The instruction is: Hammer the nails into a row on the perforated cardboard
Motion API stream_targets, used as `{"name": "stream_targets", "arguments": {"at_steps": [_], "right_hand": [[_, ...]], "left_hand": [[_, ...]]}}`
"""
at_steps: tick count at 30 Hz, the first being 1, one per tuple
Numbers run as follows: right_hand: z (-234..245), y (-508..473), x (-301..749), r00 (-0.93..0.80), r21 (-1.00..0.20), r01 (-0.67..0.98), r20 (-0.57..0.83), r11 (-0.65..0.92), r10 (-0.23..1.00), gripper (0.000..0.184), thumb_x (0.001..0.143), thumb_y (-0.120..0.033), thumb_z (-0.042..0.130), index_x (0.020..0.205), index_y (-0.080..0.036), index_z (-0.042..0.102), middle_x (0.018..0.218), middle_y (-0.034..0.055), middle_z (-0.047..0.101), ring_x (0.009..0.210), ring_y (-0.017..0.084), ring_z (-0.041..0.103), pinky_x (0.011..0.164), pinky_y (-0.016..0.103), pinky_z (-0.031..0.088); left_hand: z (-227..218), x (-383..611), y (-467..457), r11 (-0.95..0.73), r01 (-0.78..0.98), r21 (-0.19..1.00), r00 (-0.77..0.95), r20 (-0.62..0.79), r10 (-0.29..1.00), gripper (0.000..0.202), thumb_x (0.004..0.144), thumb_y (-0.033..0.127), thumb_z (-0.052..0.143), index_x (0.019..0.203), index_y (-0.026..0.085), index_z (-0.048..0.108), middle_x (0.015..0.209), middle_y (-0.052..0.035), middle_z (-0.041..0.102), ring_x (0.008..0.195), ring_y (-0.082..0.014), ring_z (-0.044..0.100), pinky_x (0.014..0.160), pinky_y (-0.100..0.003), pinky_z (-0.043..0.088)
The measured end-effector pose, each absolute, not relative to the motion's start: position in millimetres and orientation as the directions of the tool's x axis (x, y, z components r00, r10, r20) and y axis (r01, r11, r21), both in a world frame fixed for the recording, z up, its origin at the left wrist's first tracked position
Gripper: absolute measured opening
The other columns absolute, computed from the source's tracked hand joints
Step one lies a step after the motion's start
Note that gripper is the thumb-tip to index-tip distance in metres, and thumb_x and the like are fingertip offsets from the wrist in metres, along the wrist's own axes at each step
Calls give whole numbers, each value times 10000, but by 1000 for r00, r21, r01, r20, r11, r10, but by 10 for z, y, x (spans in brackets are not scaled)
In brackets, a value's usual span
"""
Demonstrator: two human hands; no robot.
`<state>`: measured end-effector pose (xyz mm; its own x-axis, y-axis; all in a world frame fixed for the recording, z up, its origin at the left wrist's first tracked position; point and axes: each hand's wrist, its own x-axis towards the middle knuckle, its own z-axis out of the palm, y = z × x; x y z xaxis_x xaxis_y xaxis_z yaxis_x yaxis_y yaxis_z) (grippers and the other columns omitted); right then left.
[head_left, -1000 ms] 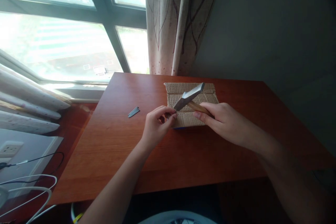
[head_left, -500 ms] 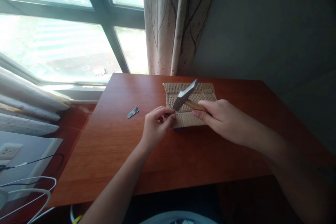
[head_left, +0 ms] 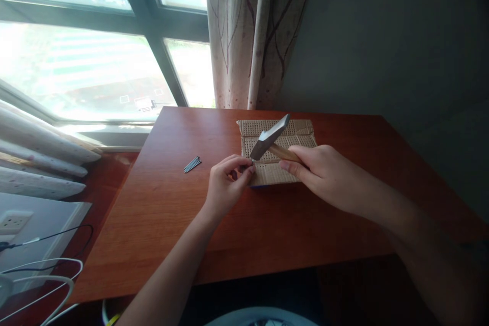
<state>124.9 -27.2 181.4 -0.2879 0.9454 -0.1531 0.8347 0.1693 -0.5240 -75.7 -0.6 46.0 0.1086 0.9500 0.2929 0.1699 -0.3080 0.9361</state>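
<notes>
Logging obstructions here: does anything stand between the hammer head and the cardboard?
Yes: the fingers of the left hand, at the left side of the cardboard, sit right by the lower end of the hammer head. The loose nails lie apart, farther left.

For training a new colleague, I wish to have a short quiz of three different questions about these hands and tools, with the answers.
1. By which part does the right hand hold the hammer?
A) the metal head
B) the wooden handle
C) both parts
2. True or false: the pile of nails lies on top of the cardboard.
3. Which hand is nearer to that pile?

Key: 1. B; 2. False; 3. The left hand.
</notes>
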Motion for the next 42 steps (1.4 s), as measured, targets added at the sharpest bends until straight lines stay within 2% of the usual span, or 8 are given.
{"name": "stream_targets", "arguments": {"at_steps": [9,12,14,16,20,27,34,42], "right_hand": [[1725,-272,1234,-310,-540,824,-176,171,934,343,1007,-387,485,713,-222,421,618,-40,498,560,111,449,542,278,296],[1713,-273,1237,-317,-550,816,-173,175,933,353,1011,-381,478,703,-219,420,616,-41,496,556,107,443,540,275,296],[1718,-277,1242,-325,-558,810,-174,178,930,349,1014,-381,472,708,-217,429,622,-42,504,559,105,450,541,273,301],[1721,-282,1247,-327,-565,806,-178,176,928,346,1015,-389,470,717,-217,437,627,-44,511,562,104,455,539,271,303],[1711,-283,1258,-324,-566,807,-186,168,928,349,1015,-403,474,721,-216,453,630,-47,520,562,102,460,533,269,306],[1749,-267,1251,-303,-556,815,-168,164,938,347,1014,-408,486,727,-215,458,621,-50,510,561,101,467,536,270,310],[1821,-219,1152,-334,-564,794,-94,227,938,340,1019,-415,477,742,-218,478,640,-39,533,572,109,479,544,271,307],[1785,-195,1167,-304,-491,850,-165,190,938,359,1008,-424,482,715,-221,436,639,-32,524,569,118,462,542,274,297]], "left_hand": [[413,-785,9,-278,153,948,159,254,954,125,857,292,703,875,168,712,766,-15,613,646,-106,504,554,-222,418],[428,-810,7,-310,138,941,161,287,944,219,836,276,731,1037,190,718,980,-54,640,750,-122,542,568,-213,438],[443,-843,10,-320,135,938,155,299,942,329,821,283,752,1142,223,709,1164,-78,592,830,-133,548,574,-204,450],[450,-883,21,-297,131,946,153,277,949,349,817,307,762,1157,245,717,1241,-82,538,872,-138,542,583,-197,460],[438,-933,51,-200,110,974,185,178,966,314,808,355,769,1100,241,747,1220,-80,532,877,-141,543,594,-197,467],[433,-908,61,-71,103,992,198,49,979,369,736,383,811,1063,223,751,1247,-80,536,910,-156,542,568,-193,453],[440,-910,64,-52,107,993,203,30,979,348,733,378,807,1041,222,763,1243,-75,534,897,-150,526,568,-197,464],[409,-917,69,-48,105,993,202,26,979,390,720,382,826,1073,233,752,1276,-75,551,895,-150,544,592,-204,470]]}}
